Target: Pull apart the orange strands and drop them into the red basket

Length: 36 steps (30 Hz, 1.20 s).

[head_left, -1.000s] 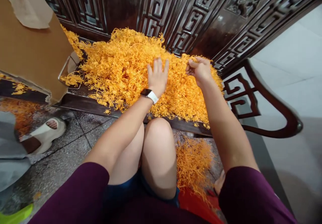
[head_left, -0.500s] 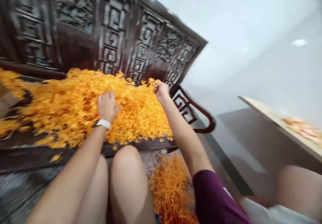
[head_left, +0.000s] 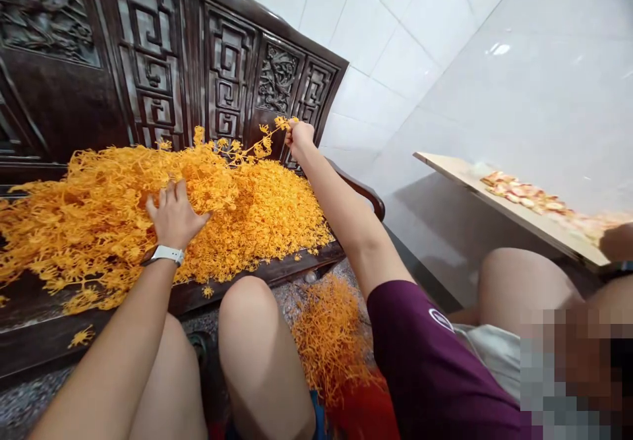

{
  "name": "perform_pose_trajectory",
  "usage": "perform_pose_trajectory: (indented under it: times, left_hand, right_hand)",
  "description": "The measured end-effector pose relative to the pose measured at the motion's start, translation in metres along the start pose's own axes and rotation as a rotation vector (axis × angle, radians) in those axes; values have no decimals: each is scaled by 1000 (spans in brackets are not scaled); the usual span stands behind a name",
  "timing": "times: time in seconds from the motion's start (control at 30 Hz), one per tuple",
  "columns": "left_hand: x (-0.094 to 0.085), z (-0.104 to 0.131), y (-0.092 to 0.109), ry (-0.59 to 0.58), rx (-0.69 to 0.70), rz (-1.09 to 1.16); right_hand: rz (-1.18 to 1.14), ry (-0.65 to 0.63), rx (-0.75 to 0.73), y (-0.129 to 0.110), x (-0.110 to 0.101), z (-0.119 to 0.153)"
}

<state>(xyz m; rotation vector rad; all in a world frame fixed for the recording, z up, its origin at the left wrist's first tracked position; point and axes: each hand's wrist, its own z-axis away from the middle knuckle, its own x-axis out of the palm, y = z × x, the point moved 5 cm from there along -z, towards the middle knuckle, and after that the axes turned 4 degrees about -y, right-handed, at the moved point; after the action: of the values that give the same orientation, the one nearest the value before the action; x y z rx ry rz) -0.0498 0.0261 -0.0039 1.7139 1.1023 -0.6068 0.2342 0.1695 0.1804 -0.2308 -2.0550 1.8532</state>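
Note:
A large heap of orange, star-shaped plastic pieces [head_left: 277,209] on thin branching stems covers the seat of a dark carved wooden bench. My left hand [head_left: 178,219], with a white-banded watch at the wrist, is spread over the middle of the heap, its fingertips among the pieces. Up at the right, my right hand [head_left: 299,138] is closed round the end of an orange stem [head_left: 264,143], which stretches from the heap up to the fist. That stem is raised in front of the carved backrest [head_left: 227,77].
Tangled orange stems [head_left: 329,334] lie in a red container [head_left: 368,410] on the floor by my right knee. At the right, a board [head_left: 445,166] bears pink and yellow pieces [head_left: 524,192]. Another person sits at the lower right, a hand at the board. One loose piece [head_left: 82,336] lies at the bench's front edge.
My right hand has lifted away from the heap, and the stem now stretches out in the air. My left hand's fingers have spread wider. The camera view has turned right.

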Motion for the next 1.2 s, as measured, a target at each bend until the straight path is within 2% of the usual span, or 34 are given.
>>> perform_pose_trajectory:
  times: [0.13,0.23,0.33,0.43,0.47,0.53,0.6,0.67,0.8,0.9,1.03,1.1,1.2]
  left_hand:
    - [4,6,13,-50,-43,1]
    - [-7,8,27,-73,-106,5]
    - [-33,4,51,35,-62,31]
    - [-49,-7,69,162,60,94]
    - [-48,-12,70,152,91,115]
    - [-32,-20,63,26,150,117]
    - [-9,-26,46,-158,200,60]
    - [10,-28,26,-281,232,2]
    - [26,-32,-4,-352,277,49]
    - [33,-36,-14,-382,303,62]
    - [33,-35,-17,-366,334,38]
    - [28,-32,-15,-337,340,37]
    - [16,-28,-8,-273,352,22]
  right_hand:
    - [-8,-8,-26,-15,26,2]
    - [-73,-139,-14,-13,52,19]
    - [-204,-327,62,5,69,54]
    - [-375,-459,163,33,70,97]
    - [-434,-451,203,45,66,109]
    - [-521,-354,286,70,51,129]
    - [-551,-221,352,93,31,140]
    - [-554,-114,384,110,8,144]
    - [-574,21,400,129,-38,139]
    - [-582,42,398,128,-60,139]
    - [-581,15,357,109,-73,139]
    - [-574,14,312,96,-77,127]
    - [-468,66,191,79,-82,93]
